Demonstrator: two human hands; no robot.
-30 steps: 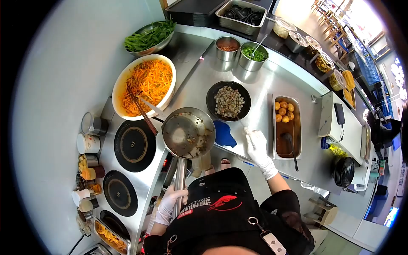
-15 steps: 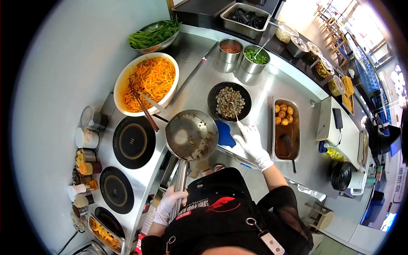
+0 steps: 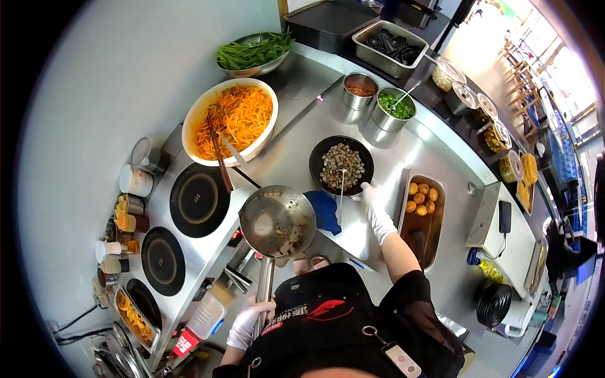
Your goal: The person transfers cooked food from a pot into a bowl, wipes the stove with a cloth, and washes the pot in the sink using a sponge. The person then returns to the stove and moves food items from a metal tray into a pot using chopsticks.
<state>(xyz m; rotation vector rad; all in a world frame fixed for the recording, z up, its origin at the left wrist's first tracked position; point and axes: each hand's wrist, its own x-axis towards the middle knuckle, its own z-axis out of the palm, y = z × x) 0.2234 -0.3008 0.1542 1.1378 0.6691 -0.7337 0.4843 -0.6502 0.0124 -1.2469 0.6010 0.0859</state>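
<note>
My left hand (image 3: 251, 321), in a white glove, is wrapped round the long handle of a steel pan (image 3: 277, 222). Dark food residue clings to the pan's inside. My right hand (image 3: 374, 203), also gloved, is at the right edge of a black bowl (image 3: 341, 165), its fingers pinched at the rim. Small round greyish pieces fill that bowl, and a spoon (image 3: 342, 192) rests in it with its handle pointing toward me. A blue cloth (image 3: 324, 213) lies on the counter between the pan and the bowl.
A white basin (image 3: 189, 135) of orange shreds with chopsticks stands left, beside black hobs (image 3: 200, 200). Greens (image 3: 255, 51) are behind it. Two steel pots (image 3: 360, 91) stand at the back. A steel tray (image 3: 439, 236) of eggs in brown liquid is right, near a white appliance (image 3: 488, 217).
My right hand has let go of the spoon and moved to the bowl's right rim. The spoon now lies leaning in the bowl. The view has shifted; my left hand still holds the pan.
</note>
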